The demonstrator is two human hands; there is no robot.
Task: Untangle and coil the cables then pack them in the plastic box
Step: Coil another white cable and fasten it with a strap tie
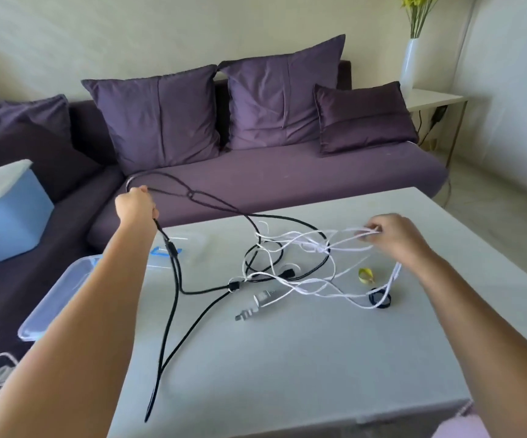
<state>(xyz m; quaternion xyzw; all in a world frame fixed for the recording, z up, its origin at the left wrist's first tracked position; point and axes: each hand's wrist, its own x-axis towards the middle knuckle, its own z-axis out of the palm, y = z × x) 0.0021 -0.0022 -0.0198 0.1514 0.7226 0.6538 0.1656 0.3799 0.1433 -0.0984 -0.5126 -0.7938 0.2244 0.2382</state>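
Note:
A black cable (178, 287) and a white cable (306, 282) lie tangled together on the pale grey table (287, 358). My left hand (135, 205) grips the black cable and holds it raised above the table's far left corner, a loop arching over the sofa. My right hand (392, 237) pinches strands of the white cable just above the table at the right. A white plug (256, 306) lies in the middle. The clear plastic box (53, 298) with blue clips sits at the table's left edge, partly behind my left forearm.
A yellow band (366, 275) and a small black round object (379, 299) lie on the table near my right arm. A purple sofa (271, 172) with cushions stands behind the table. A light blue box (6, 216) rests on it at the left. A white vase (411, 63) stands on a side table.

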